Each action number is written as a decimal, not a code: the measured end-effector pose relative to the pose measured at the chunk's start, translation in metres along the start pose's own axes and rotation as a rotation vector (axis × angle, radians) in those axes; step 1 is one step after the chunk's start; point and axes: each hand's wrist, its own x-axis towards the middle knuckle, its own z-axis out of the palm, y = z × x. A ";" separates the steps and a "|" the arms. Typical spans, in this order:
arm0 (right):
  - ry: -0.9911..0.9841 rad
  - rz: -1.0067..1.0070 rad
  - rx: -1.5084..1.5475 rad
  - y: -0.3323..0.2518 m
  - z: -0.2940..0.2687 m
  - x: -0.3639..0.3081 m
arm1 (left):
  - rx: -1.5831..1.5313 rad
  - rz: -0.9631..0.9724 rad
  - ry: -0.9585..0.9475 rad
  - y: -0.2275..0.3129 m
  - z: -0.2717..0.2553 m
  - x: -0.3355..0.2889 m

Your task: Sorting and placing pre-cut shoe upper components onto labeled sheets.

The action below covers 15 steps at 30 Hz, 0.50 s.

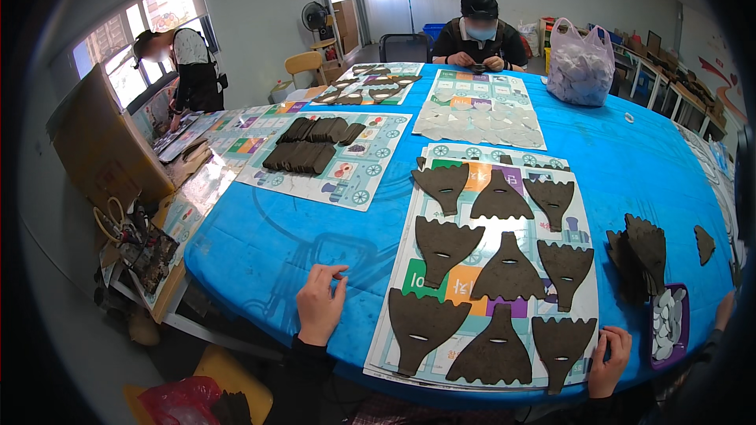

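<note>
My left hand (321, 304) is over the blue table cover, left of a stack of printed sheets (381, 350). Its thumb and fingers are apart and bent, with nothing in them. At the lower right edge of the sheets is my right hand (609, 360), its fingers bent and loosely apart. It seems to hold nothing; whether it touches the sheets I cannot tell. Several dark brown fan-shaped pieces (496, 346) with wavy edges and small slits lie in rows on the top sheet. The nearest to my right hand is a slitted piece (561, 346) at the lower right corner.
Right of the sheets stand piled dark pieces (644, 248) and a purple tray (669, 330) of whitish pieces. Another person's hand (724, 311) shows at the right rim. Stacked dark strips (303, 153) lie farther left. A masked person (480, 39) sits opposite, near a filled plastic bag (581, 67).
</note>
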 end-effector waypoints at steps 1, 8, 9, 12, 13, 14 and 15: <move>-0.006 0.003 0.003 -0.001 0.000 0.000 | 0.000 -0.007 -0.005 0.000 -0.001 0.000; -0.009 0.001 0.002 -0.005 0.002 -0.003 | -0.002 -0.014 0.006 -0.004 -0.005 -0.001; 0.011 0.009 0.002 -0.006 0.000 -0.004 | -0.002 -0.008 0.003 -0.001 -0.004 0.002; 0.053 0.047 -0.016 -0.001 -0.005 -0.005 | -0.024 0.072 0.003 0.002 0.008 0.006; 0.051 0.039 -0.010 0.000 -0.004 -0.003 | -0.026 0.106 0.033 -0.006 0.010 0.004; 0.060 0.021 -0.008 -0.001 -0.003 -0.002 | -0.026 0.048 0.006 -0.009 0.012 0.003; 0.066 0.007 -0.008 -0.003 0.000 0.002 | -0.021 -0.007 -0.028 -0.009 0.010 0.001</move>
